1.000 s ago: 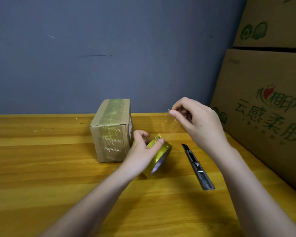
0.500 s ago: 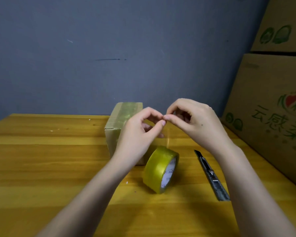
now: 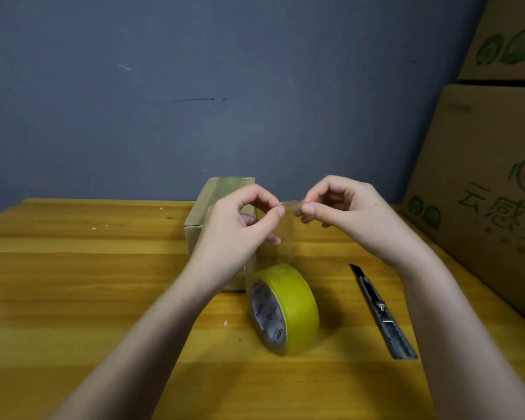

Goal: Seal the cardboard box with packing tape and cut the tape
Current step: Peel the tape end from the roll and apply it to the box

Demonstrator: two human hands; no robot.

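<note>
Both hands have drawn slightly apart since half a second ago, and my view has dropped so the roll (image 3: 285, 309) sits lower and nearer. My left hand (image 3: 240, 225) and right hand (image 3: 346, 213) each pinch the free end of clear tape (image 3: 289, 207) between thumb and forefinger, other fingers curled, held above the roll, I think to spread the strip flat before laying it on the box (image 3: 212, 213). That box stands behind my left hand on the table (image 3: 73, 298), brown, upright, already glossy with tape over its top and front. Standing on edge, the roll is yellowish with a printed core. Right of it lies the knife (image 3: 382, 313), untouched, ready for cutting.
</note>
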